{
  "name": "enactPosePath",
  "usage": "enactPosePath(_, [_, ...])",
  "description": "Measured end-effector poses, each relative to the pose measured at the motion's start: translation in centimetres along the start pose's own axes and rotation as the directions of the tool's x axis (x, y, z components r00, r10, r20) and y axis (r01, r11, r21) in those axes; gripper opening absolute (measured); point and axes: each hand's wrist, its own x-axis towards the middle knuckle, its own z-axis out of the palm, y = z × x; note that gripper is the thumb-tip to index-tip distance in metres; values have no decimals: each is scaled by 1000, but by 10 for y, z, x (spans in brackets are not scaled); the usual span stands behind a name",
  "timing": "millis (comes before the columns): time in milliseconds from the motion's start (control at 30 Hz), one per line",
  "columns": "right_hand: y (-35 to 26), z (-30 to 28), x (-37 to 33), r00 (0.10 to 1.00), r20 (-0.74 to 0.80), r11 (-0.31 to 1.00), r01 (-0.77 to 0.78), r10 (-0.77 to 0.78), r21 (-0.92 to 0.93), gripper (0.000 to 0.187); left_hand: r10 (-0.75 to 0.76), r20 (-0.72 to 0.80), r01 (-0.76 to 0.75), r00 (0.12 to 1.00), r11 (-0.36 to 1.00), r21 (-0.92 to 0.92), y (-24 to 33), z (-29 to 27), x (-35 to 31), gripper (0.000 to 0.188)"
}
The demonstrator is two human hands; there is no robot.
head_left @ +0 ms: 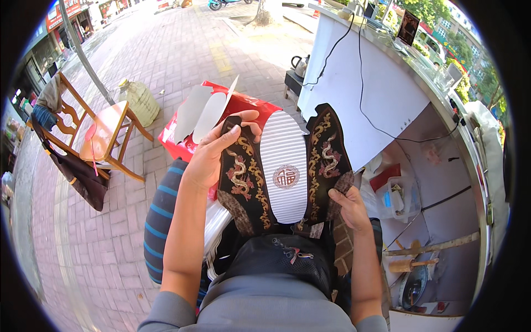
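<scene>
Before my chest is a black shoe upper (319,182), spread in two side panels embroidered with gold scrolls and pale dragons. Between the panels sits a white insole (283,146) with grey stripes and a round red-brown emblem. My left hand (213,149) is closed on the top corner of the left panel, thumb in front. At the lower outer edge of the right panel, my right hand (349,207) pinches a patch of brown patterned cloth, thumb on top. The fingers behind each panel are partly hidden.
A red-covered box (257,104) with pale sole-shaped sheets (210,117) stands just ahead. At the left is a wooden chair (108,133) with a sack (138,102) behind it. A white counter (354,72) stands at the right, its shelf holding a plastic tub (399,200) and tools.
</scene>
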Motion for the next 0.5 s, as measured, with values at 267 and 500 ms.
enactPosePath(267, [2, -8, 6, 999, -28, 1000, -23, 24, 21, 35, -7, -174, 29, 985, 992, 125, -14, -1, 7, 33])
enactPosePath(500, [-4, -16, 8, 999, -33, 999, -8, 7, -45, 36, 26, -91, -4, 996, 973, 232, -17, 2, 9, 26])
